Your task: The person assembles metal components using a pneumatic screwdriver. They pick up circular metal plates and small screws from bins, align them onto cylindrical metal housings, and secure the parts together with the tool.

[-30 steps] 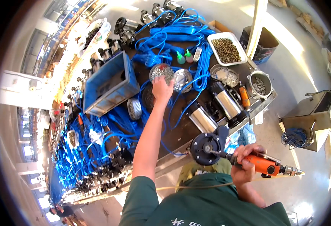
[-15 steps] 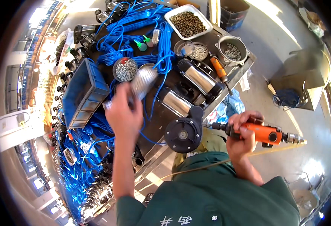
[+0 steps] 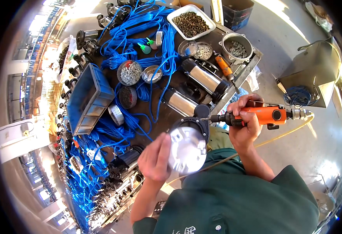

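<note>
My left hand (image 3: 154, 158) is closed on the edge of a shiny round metal cover (image 3: 187, 151), slightly blurred. The cover lies over, or just above, the round black end (image 3: 197, 124) of a pump, hiding most of it; I cannot tell whether they touch. The pump's steel body (image 3: 180, 102) extends back onto the bench. My right hand (image 3: 244, 121) grips an orange power screwdriver (image 3: 266, 116) with a yellow hose, held level. Its tip points left, close to the rim of the black end. A thin rod shows above the right-hand fingers.
Another steel pump (image 3: 204, 78) lies behind, beside an orange-handled tool (image 3: 224, 68). Blue cable coils (image 3: 140, 27) cover much of the bench. Around them stand a bowl of small metal parts (image 3: 130, 73), a perforated metal cup (image 3: 152, 74), a white tray (image 3: 171, 17) and a blue crate (image 3: 101, 87).
My left hand has come from the bowls toward me and right, bringing the metal cover over the pump's black end. The screwdriver has shifted slightly left and up.
</note>
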A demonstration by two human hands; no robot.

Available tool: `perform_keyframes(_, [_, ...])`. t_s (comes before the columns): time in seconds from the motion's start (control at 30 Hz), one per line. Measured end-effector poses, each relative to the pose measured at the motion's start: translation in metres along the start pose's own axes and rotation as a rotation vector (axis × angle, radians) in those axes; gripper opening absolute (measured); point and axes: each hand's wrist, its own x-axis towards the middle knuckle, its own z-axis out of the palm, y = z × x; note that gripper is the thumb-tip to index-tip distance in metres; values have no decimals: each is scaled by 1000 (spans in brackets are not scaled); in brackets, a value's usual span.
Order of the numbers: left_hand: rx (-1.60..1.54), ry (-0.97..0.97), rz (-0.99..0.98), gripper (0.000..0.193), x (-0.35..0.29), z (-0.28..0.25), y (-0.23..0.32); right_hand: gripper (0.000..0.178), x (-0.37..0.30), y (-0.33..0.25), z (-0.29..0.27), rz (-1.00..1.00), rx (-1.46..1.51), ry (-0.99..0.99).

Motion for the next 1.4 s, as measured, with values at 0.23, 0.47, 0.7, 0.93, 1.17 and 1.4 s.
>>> perform_keyframes(0.23, [-272, -389, -273, 56, -7, 25, -33, 37, 2, -4, -7, 34, -11, 47])
perform_keyframes(0.47, [-224, -597, -337, 60, 17, -1, -22, 35, 7, -8, -6, 25, 60, 108])
perform_keyframes(0.7, [-309, -401, -494, 99, -3, 40, 21, 35, 6, -1, -4, 16, -2, 48])
perform_keyframes(0.93, [-573, -651, -353, 105, 3, 26, -21, 34, 12, -5, -10, 23, -16, 102])
perform_keyframes(1.17, [-584, -686, -311, 104, 7, 29, -27, 35, 12, -5, -16, -32, -16, 101])
perform_keyframes(1.4, [-623, -673, -393, 102, 6, 29, -25, 35, 12, -6, -13, -16, -27, 98])
